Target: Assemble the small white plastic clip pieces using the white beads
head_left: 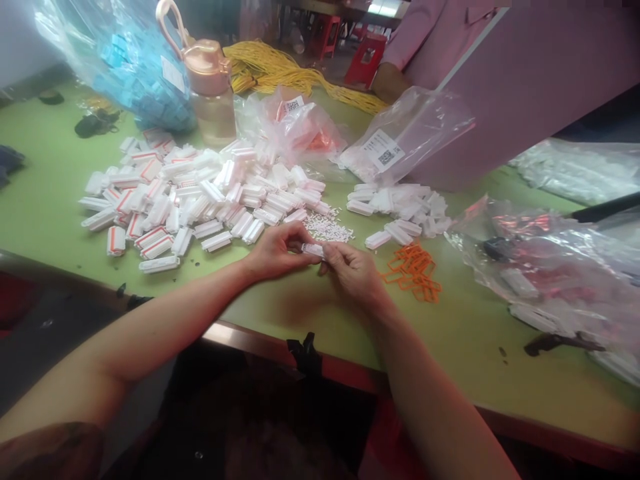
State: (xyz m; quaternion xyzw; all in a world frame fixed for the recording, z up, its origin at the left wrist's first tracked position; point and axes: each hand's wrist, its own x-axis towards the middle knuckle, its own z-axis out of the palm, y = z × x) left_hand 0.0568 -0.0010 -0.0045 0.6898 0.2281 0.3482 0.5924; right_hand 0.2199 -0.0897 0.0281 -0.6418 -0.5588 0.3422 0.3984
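Between my two hands is a small white plastic piece [313,250]. My left hand [281,249] pinches its left end, and my right hand [351,268] is closed at its right end. Just beyond my fingers lies a heap of tiny white parts [330,225]. A large pile of white housings [200,193], some with orange strips, spreads to the left and behind. Orange rectangular frames [414,272] lie right of my right hand, with a smaller pile of white pieces [400,210] behind them.
A bottle [213,100] stands behind the large pile, beside a bag of blue parts [145,80]. Yellow cables [270,65] lie at the back. Clear bags [560,260] cover the right side. A person's arm [393,81] shows beyond the table [310,307].
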